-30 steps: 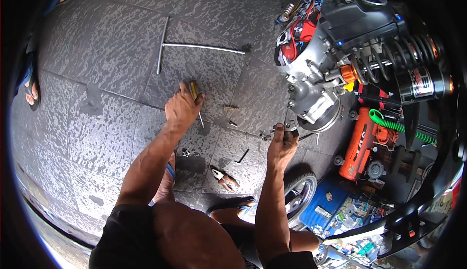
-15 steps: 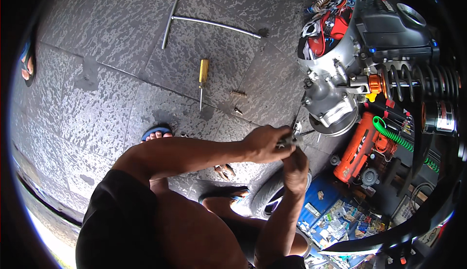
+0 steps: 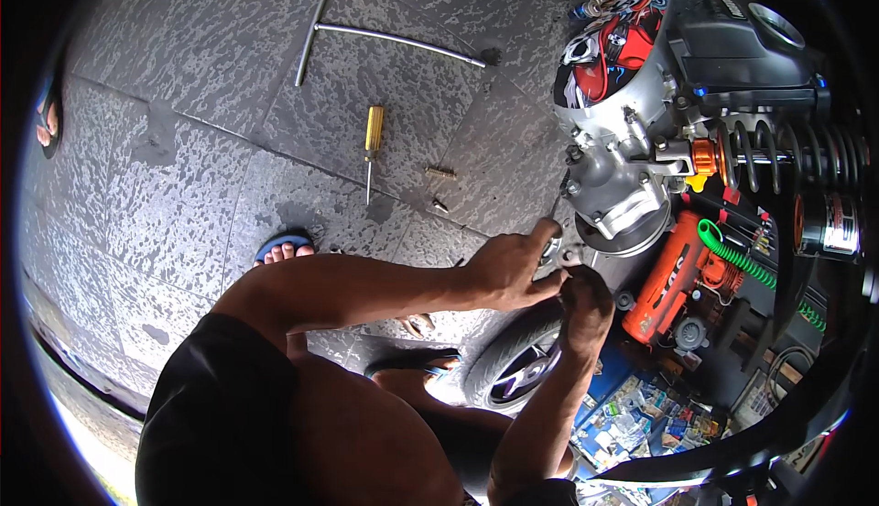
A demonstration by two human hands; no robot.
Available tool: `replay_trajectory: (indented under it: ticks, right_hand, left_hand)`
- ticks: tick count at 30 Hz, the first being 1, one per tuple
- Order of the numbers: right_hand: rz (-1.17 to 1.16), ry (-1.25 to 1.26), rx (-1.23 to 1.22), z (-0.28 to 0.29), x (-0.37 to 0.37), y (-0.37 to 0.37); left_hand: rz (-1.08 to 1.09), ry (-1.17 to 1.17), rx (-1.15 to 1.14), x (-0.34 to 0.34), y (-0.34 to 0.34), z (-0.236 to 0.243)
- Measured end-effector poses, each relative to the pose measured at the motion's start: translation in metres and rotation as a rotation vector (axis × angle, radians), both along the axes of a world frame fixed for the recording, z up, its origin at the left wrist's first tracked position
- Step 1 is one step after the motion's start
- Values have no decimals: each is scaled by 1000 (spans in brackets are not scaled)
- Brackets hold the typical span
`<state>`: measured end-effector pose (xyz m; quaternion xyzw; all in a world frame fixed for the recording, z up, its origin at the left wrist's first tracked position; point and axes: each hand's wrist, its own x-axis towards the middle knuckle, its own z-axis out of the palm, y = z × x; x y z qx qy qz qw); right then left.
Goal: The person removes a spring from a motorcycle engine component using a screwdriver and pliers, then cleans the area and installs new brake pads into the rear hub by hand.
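My left hand (image 3: pixel 508 271) is in front of the engine's lower end, thumb and forefinger closed around a small silvery metal part (image 3: pixel 550 251), mostly hidden by the fingers. Close beside it, my right hand (image 3: pixel 586 312) has its fingers curled at a small shiny metal piece (image 3: pixel 570 257). Whether the two pieces are joined I cannot tell. The grey metal engine (image 3: pixel 618 181) with its round cover (image 3: pixel 632 217) is just beyond both hands, apart from them. Below my hands lies a wheel with a black tyre (image 3: pixel 494 359).
On the tiled floor (image 3: pixel 192 222) lie a T-handle wrench (image 3: pixel 394 41), a yellow-handled screwdriver (image 3: pixel 374 130), a threaded-looking rod (image 3: pixel 440 173) and a small bolt (image 3: pixel 439 205). A coil-spring shock absorber (image 3: pixel 751 157), red cylinder (image 3: pixel 661 277) and green coiled hose (image 3: pixel 732 248) are at right. Another person's foot (image 3: pixel 48 123) shows far left.
My hands have drawn slightly apart, the right one moving right. The left forefinger now points up toward the engine. The metal part has shifted between them, and more of the wheel shows.
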<state>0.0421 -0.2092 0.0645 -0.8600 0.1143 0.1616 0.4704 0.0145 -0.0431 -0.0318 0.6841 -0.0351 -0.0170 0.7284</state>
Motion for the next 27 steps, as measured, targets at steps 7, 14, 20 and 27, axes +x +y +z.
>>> replay_trajectory:
  ticks: [7,14,20,27]
  right_hand:
    - [-297,-102,223,3,33,0]
    - [26,-5,294,1,47,-24]
    - [97,8,389,-9,53,-42]
    - [128,11,312,-9,58,-46]
  left_hand:
    - [39,153,-183,0,0,-1]
    - [234,112,-481,2,-13,-7]
    - [217,86,-498,7,-16,-16]
    - [190,102,-410,12,-12,-10]
